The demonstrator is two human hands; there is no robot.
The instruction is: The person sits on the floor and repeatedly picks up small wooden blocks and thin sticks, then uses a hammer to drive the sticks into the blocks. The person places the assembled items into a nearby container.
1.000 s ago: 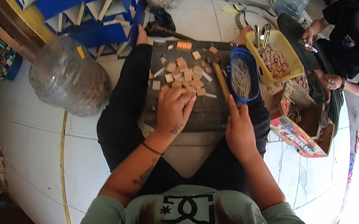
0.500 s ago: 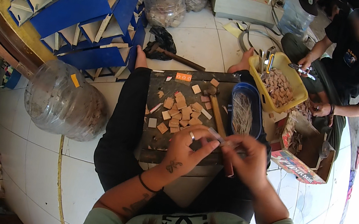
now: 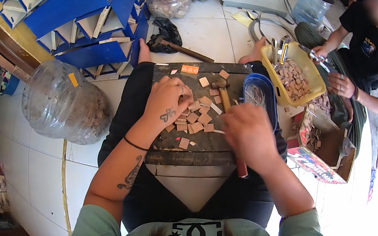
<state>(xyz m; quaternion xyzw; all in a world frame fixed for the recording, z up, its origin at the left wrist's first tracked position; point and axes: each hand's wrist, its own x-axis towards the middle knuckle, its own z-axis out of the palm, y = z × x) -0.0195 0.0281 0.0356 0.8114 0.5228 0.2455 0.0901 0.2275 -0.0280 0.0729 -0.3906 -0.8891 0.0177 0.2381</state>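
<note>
My left hand is over the left side of a pile of small square tan pieces on a dark board. Its fingers are curled together, and whatever is between them is hidden. My right hand, smeared by motion, hovers above the hammer and beside the blue tray, which holds thin, pale, stick-like pieces. The hammer lies on the board, its red handle end showing below my right hand. An orange strip lies at the board's far edge.
To the right stand a yellow basket of tan squares and an open printed box. A co-worker sits beyond, holding a tool. A clear plastic jar and blue shelving are on the left. Another hammer lies beyond the board.
My hands were together over the board's near right side, with a small pale piece between them. They have parted: the left reaches the pile, the right is nearer the blue tray.
</note>
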